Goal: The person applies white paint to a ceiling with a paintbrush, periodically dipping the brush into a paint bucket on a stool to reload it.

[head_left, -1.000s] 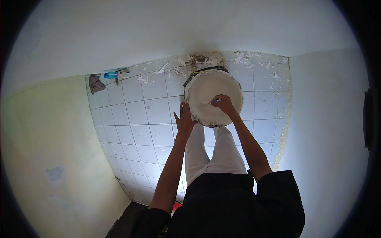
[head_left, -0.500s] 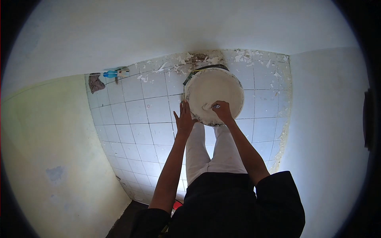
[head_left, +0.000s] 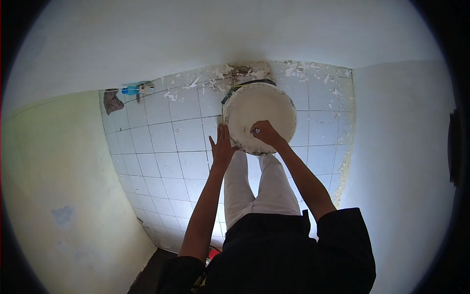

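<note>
A round bucket (head_left: 281,100) of cream-coloured, thick-looking paste or paint stands on the tiles in front of my legs. Its rim is smeared with dried material. My left hand (head_left: 224,151) lies against the bucket's left side, fingers stretched out and apart. Above the near part of the paste, my right hand (head_left: 265,133) is closed round a stick (head_left: 256,131), of which only a small pale bluish end shows at the fist. The rest of it is hidden by the hand or sunk in the paste. A small rough mark shows in the surface beside the fist.
Behind the bucket lies a dark tool with a yellow strip (head_left: 240,86), partly hidden. Paint flakes (head_left: 295,68) litter the tiled floor (head_left: 161,137) along the far wall. At far left are a grey-brown rag (head_left: 113,102) and a blue-and-white item (head_left: 138,89). Walls stand close on both sides.
My right hand has moved a little left and towards the bucket's middle-left with the stick. The mark in the paste has changed shape. My left hand stays against the bucket; the view shifted slightly.
</note>
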Demonstrator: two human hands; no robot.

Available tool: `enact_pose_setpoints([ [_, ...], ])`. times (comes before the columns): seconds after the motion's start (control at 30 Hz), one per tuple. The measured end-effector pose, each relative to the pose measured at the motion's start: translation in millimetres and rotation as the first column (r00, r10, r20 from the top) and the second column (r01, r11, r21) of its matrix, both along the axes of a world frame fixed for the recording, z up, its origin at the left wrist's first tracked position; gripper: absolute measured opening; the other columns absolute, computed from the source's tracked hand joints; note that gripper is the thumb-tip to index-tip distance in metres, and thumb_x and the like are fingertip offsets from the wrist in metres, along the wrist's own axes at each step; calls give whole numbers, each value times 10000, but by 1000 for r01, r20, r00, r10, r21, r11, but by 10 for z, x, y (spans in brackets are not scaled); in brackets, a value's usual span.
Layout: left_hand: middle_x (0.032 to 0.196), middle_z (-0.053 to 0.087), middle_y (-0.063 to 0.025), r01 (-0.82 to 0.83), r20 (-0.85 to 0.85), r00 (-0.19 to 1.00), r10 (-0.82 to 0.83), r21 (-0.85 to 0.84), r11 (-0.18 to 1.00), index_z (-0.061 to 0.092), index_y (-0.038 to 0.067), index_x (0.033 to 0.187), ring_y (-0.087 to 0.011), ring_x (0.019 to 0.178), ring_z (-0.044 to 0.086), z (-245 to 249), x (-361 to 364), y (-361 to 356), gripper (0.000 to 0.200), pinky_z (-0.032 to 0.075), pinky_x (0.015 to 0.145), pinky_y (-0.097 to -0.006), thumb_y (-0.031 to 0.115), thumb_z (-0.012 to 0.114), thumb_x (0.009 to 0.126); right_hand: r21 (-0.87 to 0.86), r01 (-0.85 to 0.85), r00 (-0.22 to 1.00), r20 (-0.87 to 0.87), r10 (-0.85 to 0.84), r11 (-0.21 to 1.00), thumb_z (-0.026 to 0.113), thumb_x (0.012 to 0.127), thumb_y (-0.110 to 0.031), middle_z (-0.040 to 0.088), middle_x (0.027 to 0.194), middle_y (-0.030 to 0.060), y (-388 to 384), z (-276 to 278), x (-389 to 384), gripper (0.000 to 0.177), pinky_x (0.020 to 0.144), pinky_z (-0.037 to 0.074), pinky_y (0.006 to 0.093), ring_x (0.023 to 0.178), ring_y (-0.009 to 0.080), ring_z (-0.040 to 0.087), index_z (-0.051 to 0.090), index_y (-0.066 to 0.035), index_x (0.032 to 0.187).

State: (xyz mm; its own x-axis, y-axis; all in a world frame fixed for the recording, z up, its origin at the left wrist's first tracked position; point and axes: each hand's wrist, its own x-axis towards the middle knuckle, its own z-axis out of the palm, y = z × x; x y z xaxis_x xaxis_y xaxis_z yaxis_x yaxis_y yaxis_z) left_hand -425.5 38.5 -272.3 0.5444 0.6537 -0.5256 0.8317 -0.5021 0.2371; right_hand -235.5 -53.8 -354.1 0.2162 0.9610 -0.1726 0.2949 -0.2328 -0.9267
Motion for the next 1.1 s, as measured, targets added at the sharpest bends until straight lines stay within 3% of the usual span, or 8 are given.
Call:
enact_pose_setpoints([
  [0.37,1609,178,-115,25,-54,998,-24,19,1000,125,47,1538,-275,1490,163,10,-3,-17,1127,207,1122,-661,420,803,719,-6,-222,968,116,221,975,669,665,-95,669,884,146,217,-78,-108,169,899,467,434,932,352,612,705,-65,828],
  [0.53,1581,268,-107,-8,-25,1000,11,95,995,175,46,1528,-281,1464,254,-62,-33,-82,1140,250,1112,-643,423,834,677,-15,84,995,-47,-84,996,705,674,-52,647,842,152,-94,148,1,179,788,504,409,847,333,634,673,-40,849],
  [0.67,1580,271,-105,-41,33,999,38,105,994,184,56,1528,-282,1462,258,-144,-122,-160,1102,267,1106,-635,408,823,703,109,267,957,86,-277,957,703,690,34,653,762,114,-339,329,-12,190,691,529,350,761,245,665,664,-24,867],
  [0.77,1565,291,-125,-71,76,995,64,98,993,196,53,1523,-298,1449,279,-100,-147,-264,1045,281,1096,-637,384,805,741,-23,464,881,-93,-464,886,681,738,42,670,780,97,-479,423,23,171,643,554,316,709,204,681,653,8,904],
  [0.83,1552,298,-151,-249,191,949,250,-31,968,200,35,1517,-322,1434,294,-86,-144,-324,992,295,1079,-645,359,780,779,-136,645,661,-395,-638,752,658,786,39,680,815,118,-537,410,60,120,626,594,305,681,198,696,642,54,904],
  [0.9,1504,359,-195,-291,266,922,282,-8,957,262,27,1495,-351,1392,353,-56,-153,-373,899,332,1090,-563,319,762,807,-161,685,572,-486,-661,711,643,806,37,680,829,134,-592,555,111,113,645,611,321,685,220,703,637,64,915],
  [0.97,1415,460,-233,-409,559,734,386,-90,908,442,12,1393,-370,1329,427,-193,-200,-382,701,370,1078,-461,270,750,819,-222,724,396,-642,-656,654,654,800,38,686,827,133,-644,672,150,83,643,635,318,723,232,714,662,48,882],
  [1.1,1178,637,-228,-510,666,648,370,19,860,602,-28,1178,-344,1109,610,19,-87,-344,428,474,955,-387,208,722,842,-229,714,338,-715,-612,662,622,817,38,671,873,168,-769,806,236,118,715,636,338,764,271,715,621,73,930],
])
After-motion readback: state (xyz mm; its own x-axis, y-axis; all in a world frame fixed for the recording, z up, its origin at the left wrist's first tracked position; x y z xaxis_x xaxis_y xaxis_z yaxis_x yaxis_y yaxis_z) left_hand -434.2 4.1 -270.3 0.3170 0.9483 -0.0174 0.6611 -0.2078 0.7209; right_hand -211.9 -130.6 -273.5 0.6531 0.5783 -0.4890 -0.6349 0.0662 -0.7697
